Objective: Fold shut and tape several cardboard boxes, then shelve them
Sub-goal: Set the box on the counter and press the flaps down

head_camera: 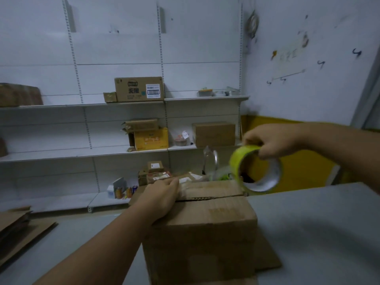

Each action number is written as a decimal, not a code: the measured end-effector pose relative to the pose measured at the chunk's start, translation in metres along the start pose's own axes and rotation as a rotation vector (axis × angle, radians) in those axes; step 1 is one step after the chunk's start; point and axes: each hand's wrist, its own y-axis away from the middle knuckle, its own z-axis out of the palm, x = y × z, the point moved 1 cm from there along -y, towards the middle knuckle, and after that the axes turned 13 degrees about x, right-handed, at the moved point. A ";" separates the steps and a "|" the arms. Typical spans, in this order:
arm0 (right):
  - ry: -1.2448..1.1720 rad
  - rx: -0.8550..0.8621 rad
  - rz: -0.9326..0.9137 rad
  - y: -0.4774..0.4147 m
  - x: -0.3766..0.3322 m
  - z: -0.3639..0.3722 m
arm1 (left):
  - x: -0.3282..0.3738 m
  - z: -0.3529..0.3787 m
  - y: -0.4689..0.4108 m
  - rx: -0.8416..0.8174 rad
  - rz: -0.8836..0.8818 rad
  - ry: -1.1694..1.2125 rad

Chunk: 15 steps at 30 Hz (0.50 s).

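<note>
Left hand was lying palm down on the far left end of the cardboard box top. Fingers were straight and held together, pressing right by the seam where the two flaps met. Right hand was up and off to the right, gripping the yellow tape roll with fingers curled over its rim into the core. It held the roll in the air just above the box's far right corner, tilted so the open core faced me.

Both top flaps of the box were folded down, with a dark gap showing along the seam. It sat on the grey surface, on top of a flattened cardboard sheet that stuck out on the right side. Couldn't tell if any tape ran from the roll to the box, that bit was too blurry.

A stack of flattened cardboard lay at the left edge of the surface. Some small parcels sat just behind the box.

On the white shelving, the upper shelf had a printed box with a barcode label, and a small box sat right against its left side. One shelf down was a yellow box with a brown box on top of it. A plain brown box stood further right, apart from those two.
</note>
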 end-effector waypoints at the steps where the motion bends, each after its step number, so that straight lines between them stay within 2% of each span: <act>1: 0.051 -0.012 0.008 0.011 0.009 -0.004 | 0.001 0.002 0.000 -0.001 -0.001 0.014; 7: 0.122 0.107 -0.044 0.043 0.037 0.037 | 0.003 0.010 -0.006 -0.030 0.010 -0.021; 12: 0.226 -0.059 -0.020 0.069 0.047 0.088 | -0.008 0.017 -0.016 -0.076 0.007 -0.071; 15: 0.200 0.052 0.024 0.071 0.045 0.123 | -0.007 0.020 -0.018 -0.079 0.022 -0.191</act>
